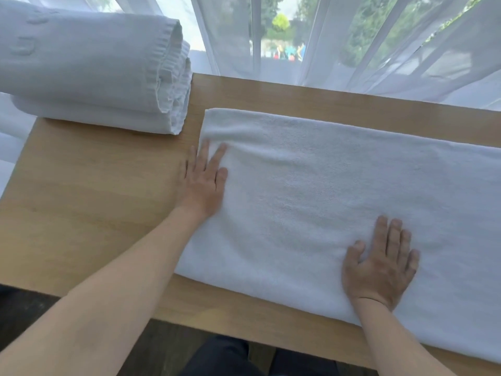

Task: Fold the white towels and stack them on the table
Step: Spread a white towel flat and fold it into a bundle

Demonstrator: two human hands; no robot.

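Note:
A white towel (pixel 325 191) lies flat across the right half of the wooden table (pixel 89 191), folded into a long band that runs off the right edge of view. My left hand (pixel 204 180) rests palm down on the towel's left edge, fingers spread. Flat on the towel near its front edge lies my right hand (pixel 381 264), fingers apart. At the back left a stack of folded white towels (pixel 89 74) sits on the table corner.
Sheer white curtains (pixel 352 44) hang along the table's far edge in front of a window. The table's front edge runs just below my forearms, with dark floor and my dark trousers (pixel 230 356) beneath.

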